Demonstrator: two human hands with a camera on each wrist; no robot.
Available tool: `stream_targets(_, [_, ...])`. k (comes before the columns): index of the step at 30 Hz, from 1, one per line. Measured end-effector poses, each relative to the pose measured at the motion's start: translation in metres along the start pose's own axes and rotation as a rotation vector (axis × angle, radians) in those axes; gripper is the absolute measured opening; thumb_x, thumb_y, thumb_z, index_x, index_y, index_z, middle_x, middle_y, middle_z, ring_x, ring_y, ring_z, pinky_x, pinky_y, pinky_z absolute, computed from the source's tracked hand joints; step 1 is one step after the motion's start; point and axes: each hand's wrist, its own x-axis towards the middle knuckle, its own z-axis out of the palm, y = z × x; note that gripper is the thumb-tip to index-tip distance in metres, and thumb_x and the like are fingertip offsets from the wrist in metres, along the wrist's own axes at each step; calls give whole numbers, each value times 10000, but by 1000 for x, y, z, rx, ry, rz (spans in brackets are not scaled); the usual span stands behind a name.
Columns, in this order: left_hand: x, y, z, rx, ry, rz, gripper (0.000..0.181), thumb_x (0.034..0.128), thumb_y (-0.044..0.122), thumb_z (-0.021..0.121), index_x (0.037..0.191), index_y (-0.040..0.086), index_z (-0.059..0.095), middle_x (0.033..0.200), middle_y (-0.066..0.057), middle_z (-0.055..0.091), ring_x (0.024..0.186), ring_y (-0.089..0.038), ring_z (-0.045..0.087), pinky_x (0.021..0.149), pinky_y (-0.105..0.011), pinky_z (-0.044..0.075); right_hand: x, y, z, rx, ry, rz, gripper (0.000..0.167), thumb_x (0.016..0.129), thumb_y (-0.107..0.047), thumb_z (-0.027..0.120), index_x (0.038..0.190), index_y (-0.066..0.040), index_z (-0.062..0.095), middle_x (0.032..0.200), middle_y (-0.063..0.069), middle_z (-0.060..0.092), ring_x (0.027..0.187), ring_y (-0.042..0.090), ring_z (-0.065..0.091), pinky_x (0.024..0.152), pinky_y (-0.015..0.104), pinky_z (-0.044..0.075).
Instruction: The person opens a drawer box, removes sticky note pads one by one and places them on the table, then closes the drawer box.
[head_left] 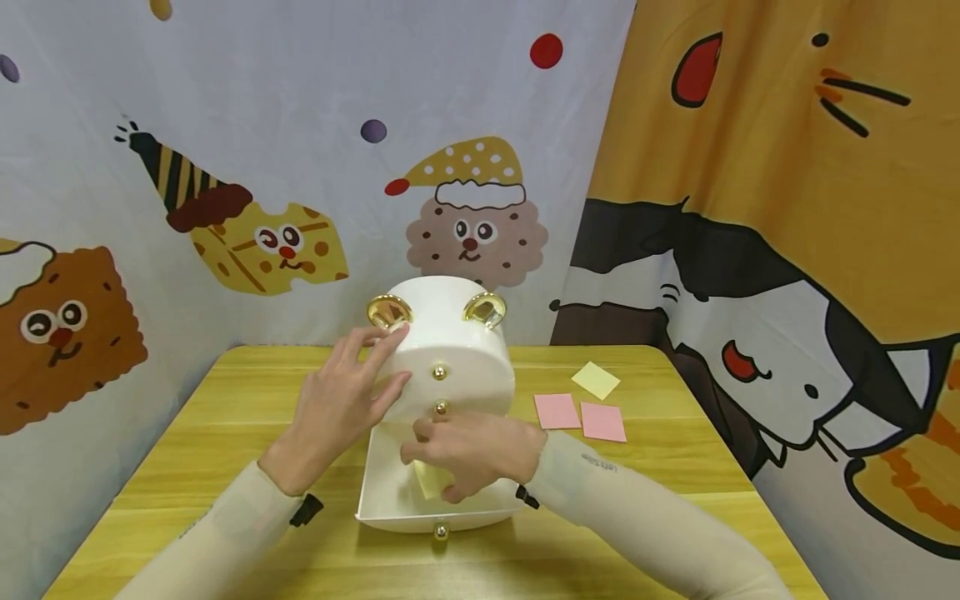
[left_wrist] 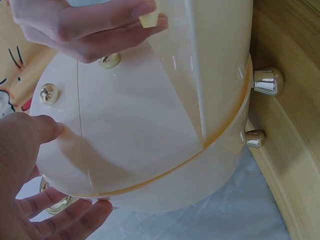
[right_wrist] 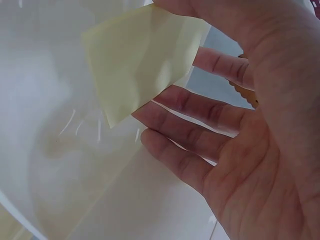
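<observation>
My right hand (head_left: 476,454) holds a yellow sticky note (right_wrist: 142,62) by its edge, between the thumb and fingers. The hand is over a pulled-out white drawer (head_left: 382,483) at the bottom of a rounded white storage box (head_left: 442,308). In the head view the hand covers part of the note and drawer. My left hand (head_left: 337,400) rests against the box's left side, just below a gold ear (head_left: 389,311). Its thumb touches the front face in the left wrist view, with the other fingers loosely bent near the upper side.
Two pink sticky notes (head_left: 557,411) and a pale yellow sticky note (head_left: 596,380) lie on the wooden table (head_left: 255,400) right of the box. Gold knobs (head_left: 440,372) mark the drawers. A cartoon-printed cloth (head_left: 300,100) hangs behind the table.
</observation>
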Motion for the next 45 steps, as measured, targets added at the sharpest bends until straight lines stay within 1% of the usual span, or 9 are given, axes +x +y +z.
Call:
stream_targets(7, [-1,0,0,-2,1,-6,734,1001,313,954,1659,189,655,1402,-184,693,1073,-375,768,447,-266,468,-7,1,-4,48,24,19,682,938,-553,958,1492,-272,676,1309,-22,714,1043,112,745,924,215,628])
stream_targets(10, [-1,-1,1,2,8,-2,734,998,307,958,1655,183,657,1399,-189,692,1065,-379,765,449,-277,480,-9,2,-6,83,42,24,682,938,-533,965,1490,-257,674,1307,-9,711,1054,132,742,944,231,627])
stream_targets(18, [0,0,1,-1,15,5,729,1003,302,953,1658,183,656,1400,-185,694,1073,-379,762,459,-292,497,-20,5,-6,173,98,50,671,930,-476,985,1480,-234,687,1313,6,711,1087,132,725,927,228,620])
stream_targets(25, [-1,0,1,-1,12,4,731,999,302,956,1656,182,658,1390,-183,695,1059,-380,759,458,-294,500,-31,7,-6,245,152,53,655,918,-437,996,1454,-209,696,1292,14,708,1037,128,697,895,219,611])
stream_targets(30, [-1,0,1,-4,12,10,740,1001,299,956,1664,175,650,1393,-186,695,1052,-376,759,462,-279,496,-37,8,-3,240,177,51,650,913,-433,996,1442,-208,693,1293,17,703,1019,124,683,900,227,611])
stream_targets(36, [-1,1,1,-9,5,7,748,1004,294,954,1673,176,640,1406,-191,693,1058,-377,760,463,-248,472,-42,8,-1,207,208,53,650,909,-448,992,1446,-225,701,1311,15,701,1017,125,677,899,235,610])
stream_targets(41, [-1,1,1,-14,12,9,745,1000,286,957,1666,169,645,1399,-195,693,1045,-380,759,463,-248,471,-45,7,-1,207,205,69,657,907,-454,990,1456,-234,704,1319,10,701,1047,131,701,926,239,618])
stream_targets(45, [-2,0,1,-13,15,14,747,1002,287,955,1669,166,641,1404,-198,692,1045,-380,759,462,-257,481,-48,7,-2,213,206,83,664,904,-455,992,1458,-233,700,1321,4,699,1023,122,702,919,233,619])
